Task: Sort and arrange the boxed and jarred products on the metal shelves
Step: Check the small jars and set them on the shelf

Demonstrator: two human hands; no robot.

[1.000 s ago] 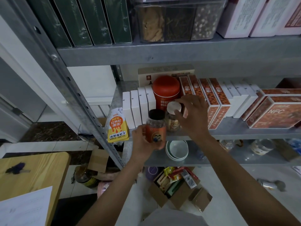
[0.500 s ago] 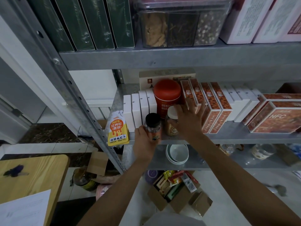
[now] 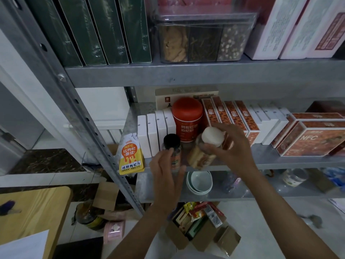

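On the middle metal shelf, a black-lidded jar stands near the front edge, before a row of white boxes. My left hand holds it, fingers on its left side and thumb on its right. My right hand grips a white-lidded jar by the lid and neck; the jar is tilted toward me in front of the red canister. Orange patterned boxes stand behind my right hand.
NFC boxes fill the shelf's right. An orange pouch hangs at its left edge by the slanted steel post. Bowls sit on the lower shelf. An open carton is on the floor, a wooden table at left.
My left hand carried the black-lidded jar forward onto the shelf beside the white boxes. My right hand closed round the white-lidded jar and tipped it toward me.
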